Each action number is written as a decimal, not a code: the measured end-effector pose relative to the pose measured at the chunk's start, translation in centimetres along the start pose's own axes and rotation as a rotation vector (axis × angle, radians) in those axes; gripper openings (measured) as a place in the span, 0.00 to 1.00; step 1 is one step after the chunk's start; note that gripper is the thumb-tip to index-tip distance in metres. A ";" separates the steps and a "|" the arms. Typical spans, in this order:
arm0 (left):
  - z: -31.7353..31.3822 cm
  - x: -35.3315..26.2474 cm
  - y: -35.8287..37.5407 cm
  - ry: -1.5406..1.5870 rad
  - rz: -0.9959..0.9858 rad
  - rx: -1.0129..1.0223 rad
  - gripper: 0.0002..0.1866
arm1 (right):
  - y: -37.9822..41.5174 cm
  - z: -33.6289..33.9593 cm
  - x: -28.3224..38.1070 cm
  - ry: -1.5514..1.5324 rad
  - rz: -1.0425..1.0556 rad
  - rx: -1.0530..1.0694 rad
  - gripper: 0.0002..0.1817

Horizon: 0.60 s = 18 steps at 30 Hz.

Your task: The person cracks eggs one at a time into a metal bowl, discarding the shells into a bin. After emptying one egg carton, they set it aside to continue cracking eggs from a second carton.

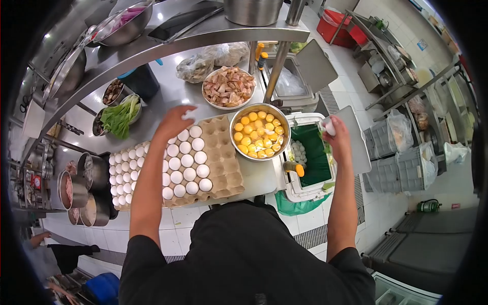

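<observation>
My left hand (175,122) is closed on a white egg (188,115) above the far edge of the cardboard egg tray (223,152). Rows of white eggs (174,163) fill the tray's left part, while the cups on its right are bare. My right hand (337,136) grips a white eggshell (330,126) beside the bin's raised lid. Between my hands stands a steel bowl (235,143) of cracked eggs with many whole yolks (258,133). Discarded shells (299,152) lie in the green-lined bin (315,157) right of the bowl.
Behind the bowl is a dish of cut meat (229,86), with plastic bags (195,67) beyond. Leafy greens (120,118) and pots (95,209) stand at left. A metal shelf (213,31) spans overhead. Crates (399,173) stand at right; another person's arm (39,239) shows lower left.
</observation>
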<state>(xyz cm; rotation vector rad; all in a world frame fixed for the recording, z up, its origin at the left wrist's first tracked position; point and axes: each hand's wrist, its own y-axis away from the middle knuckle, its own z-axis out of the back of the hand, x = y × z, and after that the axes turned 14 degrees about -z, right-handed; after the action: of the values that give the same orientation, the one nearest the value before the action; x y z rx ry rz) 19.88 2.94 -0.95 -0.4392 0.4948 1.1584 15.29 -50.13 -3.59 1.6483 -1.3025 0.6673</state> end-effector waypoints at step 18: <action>-3.7 3.0 3.8 -0.170 -0.046 0.011 0.23 | -3.6 -10.3 -2.1 1.158 0.029 0.115 0.15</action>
<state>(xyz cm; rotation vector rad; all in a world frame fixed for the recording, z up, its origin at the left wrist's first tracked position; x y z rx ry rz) 16.75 4.39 -5.93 -0.3373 0.3410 1.1368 19.22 -39.90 -1.92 0.9793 -0.4310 1.4351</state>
